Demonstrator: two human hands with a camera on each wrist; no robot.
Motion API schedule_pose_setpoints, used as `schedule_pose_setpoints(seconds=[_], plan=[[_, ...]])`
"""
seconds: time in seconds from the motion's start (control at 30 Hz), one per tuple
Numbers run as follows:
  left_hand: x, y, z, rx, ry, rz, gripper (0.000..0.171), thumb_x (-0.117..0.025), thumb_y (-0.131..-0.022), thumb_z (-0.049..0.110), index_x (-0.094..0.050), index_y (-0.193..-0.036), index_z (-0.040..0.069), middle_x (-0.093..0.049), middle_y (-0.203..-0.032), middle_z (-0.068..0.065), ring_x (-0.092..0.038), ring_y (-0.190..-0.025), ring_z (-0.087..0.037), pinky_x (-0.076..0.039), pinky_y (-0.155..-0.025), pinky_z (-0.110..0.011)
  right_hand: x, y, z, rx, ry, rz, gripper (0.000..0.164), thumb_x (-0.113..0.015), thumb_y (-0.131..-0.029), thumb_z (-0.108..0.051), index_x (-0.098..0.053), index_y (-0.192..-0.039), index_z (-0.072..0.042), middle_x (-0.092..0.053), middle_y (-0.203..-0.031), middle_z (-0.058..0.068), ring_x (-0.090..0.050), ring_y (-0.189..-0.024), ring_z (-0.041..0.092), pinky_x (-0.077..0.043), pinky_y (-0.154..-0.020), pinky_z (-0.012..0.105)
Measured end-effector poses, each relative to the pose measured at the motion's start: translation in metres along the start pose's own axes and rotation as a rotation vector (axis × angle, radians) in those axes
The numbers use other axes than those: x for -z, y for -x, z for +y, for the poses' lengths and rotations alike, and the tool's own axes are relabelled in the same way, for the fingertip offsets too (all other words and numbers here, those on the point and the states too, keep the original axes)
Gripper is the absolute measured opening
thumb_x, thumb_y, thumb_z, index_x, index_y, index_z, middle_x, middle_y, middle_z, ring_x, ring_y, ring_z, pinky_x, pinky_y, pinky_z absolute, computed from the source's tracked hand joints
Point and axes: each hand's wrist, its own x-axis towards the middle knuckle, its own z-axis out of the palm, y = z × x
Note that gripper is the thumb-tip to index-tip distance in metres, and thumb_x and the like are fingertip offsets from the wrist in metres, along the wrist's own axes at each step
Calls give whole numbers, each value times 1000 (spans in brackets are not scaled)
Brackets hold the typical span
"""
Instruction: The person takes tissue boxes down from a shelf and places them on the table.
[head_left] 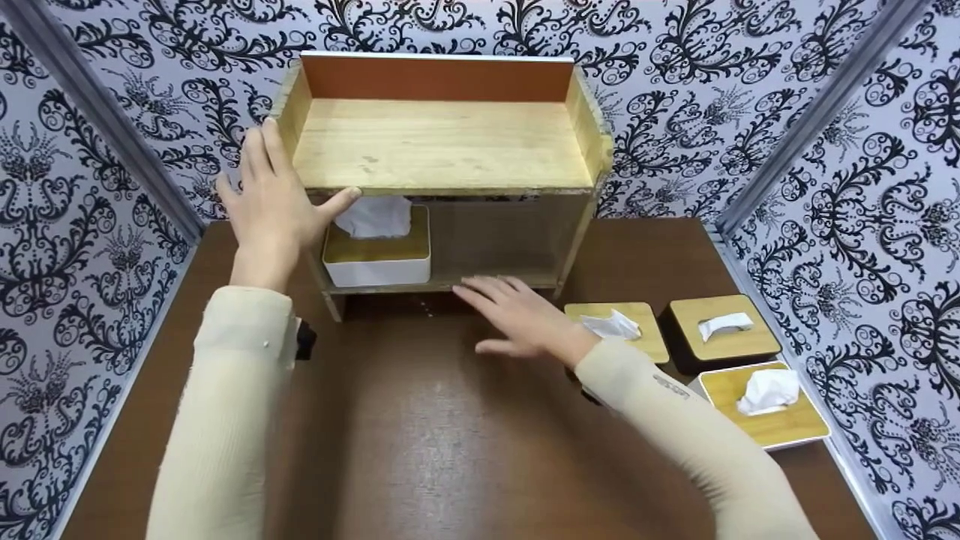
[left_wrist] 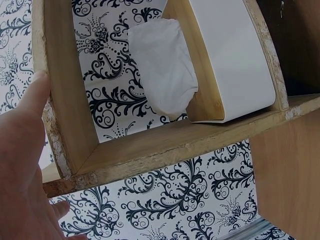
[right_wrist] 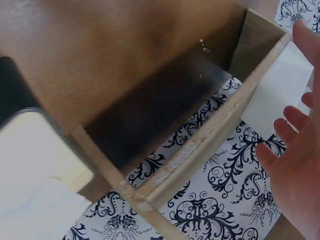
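A small wooden shelf unit (head_left: pixel 450 146) stands against the wall. On its lower board, at the left, sits a white tissue box (head_left: pixel 379 271) with a wooden lid and a tissue sticking out. My left hand (head_left: pixel 274 199) is at the shelf's upper left corner, fingers extended along the outer side. Its thumb touches the front edge of the upper board, as the left wrist view (left_wrist: pixel 37 95) also shows. My right hand (head_left: pixel 521 315), fingers straight and holding nothing, is in front of the lower board, just right of the box. Whether its fingertips touch the board I cannot tell.
Three more tissue boxes stand on the brown table (head_left: pixel 420 435) at the right: a wooden-topped one (head_left: pixel 649 319) by my right wrist, a dark-sided one (head_left: pixel 724 349) beside it, and a white one (head_left: pixel 787 427) nearer me. Patterned walls (head_left: pixel 885 187) enclose the table.
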Motion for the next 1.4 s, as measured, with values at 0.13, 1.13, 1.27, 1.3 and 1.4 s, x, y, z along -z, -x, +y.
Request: schedule_pose_setpoints(seconds=[0.13,1.13,1.27,1.3,1.4], plan=[[0,0,0,2,3,5,133,-45,-71,90,21,-153,10,12,-164,-17,0,-152,-37,2,-118,-69,3,-18,2,-52,19,-18,96,-54,-89,-65,-10,-158,-15,-22,-162,10,-25,-148,28,-28,-120,51],[-5,-2,-4,4,-15,25,132,-46,-71,89,20,-154,10,9,-164,-17,-3,-152,-36,0,-119,-69,48,-139,19,-525,-479,-296,116,-42,-78,-86,12,-157,-20,-6,-166,3,-18,-151,26,-24,-124,45],[-6,-3,-2,-4,-15,29,132,-46,-71,89,19,-154,10,9,-164,-17,-3,-152,-36,0,-119,-69,43,-140,23,-547,-519,-268,116,-44,-77,-86,16,-155,-24,12,-165,-3,-1,-154,20,-15,-126,43],[-5,-3,-1,-5,-17,30,132,-46,-71,89,19,-154,10,8,-164,-16,-3,-152,-35,0,-119,-69,43,-141,24,-560,-531,-262,116,-44,-77,-86,16,-155,-26,13,-165,-3,2,-154,20,-13,-127,43],[-4,-3,-2,-4,-17,38,131,-46,-71,89,18,-154,10,7,-164,-16,-4,-152,-35,0,-119,-69,41,-145,25,-565,-529,-226,116,-46,-74,-87,12,-156,-30,11,-166,-4,7,-153,19,-7,-127,43]])
